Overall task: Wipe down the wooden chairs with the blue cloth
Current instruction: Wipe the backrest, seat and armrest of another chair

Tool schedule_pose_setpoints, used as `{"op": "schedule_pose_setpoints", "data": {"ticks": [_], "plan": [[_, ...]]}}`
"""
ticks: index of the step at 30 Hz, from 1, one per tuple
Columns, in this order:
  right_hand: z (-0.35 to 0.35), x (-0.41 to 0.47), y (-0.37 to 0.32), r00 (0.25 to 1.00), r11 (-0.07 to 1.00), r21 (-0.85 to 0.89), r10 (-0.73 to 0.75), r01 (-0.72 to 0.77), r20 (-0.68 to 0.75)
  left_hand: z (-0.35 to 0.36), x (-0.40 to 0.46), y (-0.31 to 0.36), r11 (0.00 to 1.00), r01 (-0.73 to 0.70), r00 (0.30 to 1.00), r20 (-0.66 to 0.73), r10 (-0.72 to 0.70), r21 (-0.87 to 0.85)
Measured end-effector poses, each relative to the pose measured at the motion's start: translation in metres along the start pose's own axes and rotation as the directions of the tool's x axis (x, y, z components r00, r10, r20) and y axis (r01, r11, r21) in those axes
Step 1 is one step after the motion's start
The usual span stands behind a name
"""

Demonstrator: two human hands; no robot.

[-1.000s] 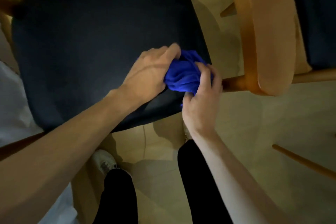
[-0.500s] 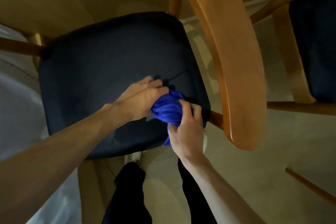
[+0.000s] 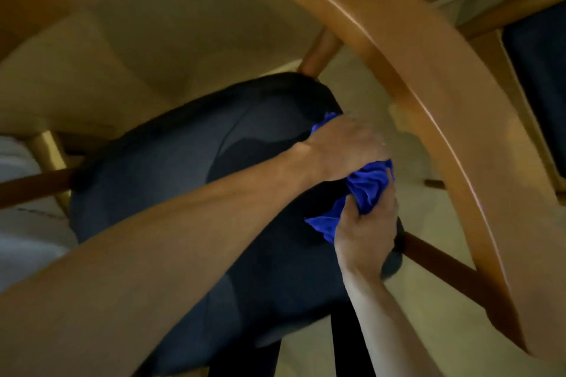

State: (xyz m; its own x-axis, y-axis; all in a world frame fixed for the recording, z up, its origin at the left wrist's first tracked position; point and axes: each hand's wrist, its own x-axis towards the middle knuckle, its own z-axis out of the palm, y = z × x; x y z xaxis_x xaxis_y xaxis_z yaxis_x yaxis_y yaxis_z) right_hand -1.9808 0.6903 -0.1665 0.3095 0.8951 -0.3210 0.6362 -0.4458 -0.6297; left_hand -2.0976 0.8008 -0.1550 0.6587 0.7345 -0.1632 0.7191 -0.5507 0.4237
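Blue cloth [image 3: 369, 185], bunched into a wad, sits at the right edge of a dark seat cushion [image 3: 183, 177], gripped between both hands of a person leaning over a wooden chair. The left hand [image 3: 343, 150] comes in from the near left across the cushion and closes over the top of the wad, its fingers curled down around the fabric; the right hand [image 3: 367, 229] rises from below and pinches the lower end, where a loose corner of cloth trails toward the cushion. The wad's long axis runs roughly from the upper hand down to the lower one, along the cushion's right edge. Just beyond the hands, to the right and above, sweeps the chair's curved wooden backrest rail [image 3: 428, 95], the nearest bare wood in view; a dark wooden side rail [image 3: 441, 263] runs out from under the seat just beside the right wrist. The cloth appears to rest on fabric, not wood, so the wiping of timber looks not yet resumed. By this view the right hand lies nearer both rails. A second chair [image 3: 539, 70] stands at the far right, and pale flooring [image 3: 398, 346] shows below.
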Motion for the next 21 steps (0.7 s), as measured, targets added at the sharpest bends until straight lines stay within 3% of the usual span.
{"op": "schedule_pose_setpoints", "data": {"ticks": [3,7,11,13,15,18,19,21], "plan": [[0.037,0.003,-0.044,0.999,0.999,-0.015,-0.044,0.045,0.018,-0.011,-0.031,-0.044,0.999,0.049,0.994,-0.094,-0.050,-0.012],[0.082,-0.003,-0.099,0.967,0.977,-0.028,-0.204,0.210,0.151,-0.032,-0.084,-0.097,0.961,0.262,0.946,-0.171,-0.274,-0.087],[0.100,0.021,-0.135,0.781,0.829,-0.105,-0.465,0.550,0.416,-0.038,-0.149,-0.133,0.864,0.495,0.838,-0.211,-0.503,-0.094],[0.100,0.042,-0.153,0.698,0.670,-0.241,-0.581,0.702,0.418,-0.037,-0.160,-0.142,0.789,0.614,0.761,-0.238,-0.603,-0.037],[0.098,0.059,-0.166,0.646,0.544,-0.351,-0.671,0.762,0.363,-0.036,-0.146,-0.145,0.762,0.636,0.731,-0.222,-0.646,-0.121],[0.078,0.071,-0.157,0.625,0.463,-0.444,-0.692,0.768,0.360,-0.035,-0.112,-0.138,0.634,0.525,0.746,-0.051,-0.664,-0.568],[0.067,0.072,-0.147,0.635,0.440,-0.482,-0.667,0.758,0.389,-0.032,-0.102,-0.135,0.611,0.492,0.769,-0.019,-0.639,-0.620],[0.051,0.072,-0.128,0.696,0.427,-0.565,-0.568,0.706,0.440,-0.023,-0.086,-0.129,0.703,0.496,0.815,-0.006,-0.579,-0.510]]}}
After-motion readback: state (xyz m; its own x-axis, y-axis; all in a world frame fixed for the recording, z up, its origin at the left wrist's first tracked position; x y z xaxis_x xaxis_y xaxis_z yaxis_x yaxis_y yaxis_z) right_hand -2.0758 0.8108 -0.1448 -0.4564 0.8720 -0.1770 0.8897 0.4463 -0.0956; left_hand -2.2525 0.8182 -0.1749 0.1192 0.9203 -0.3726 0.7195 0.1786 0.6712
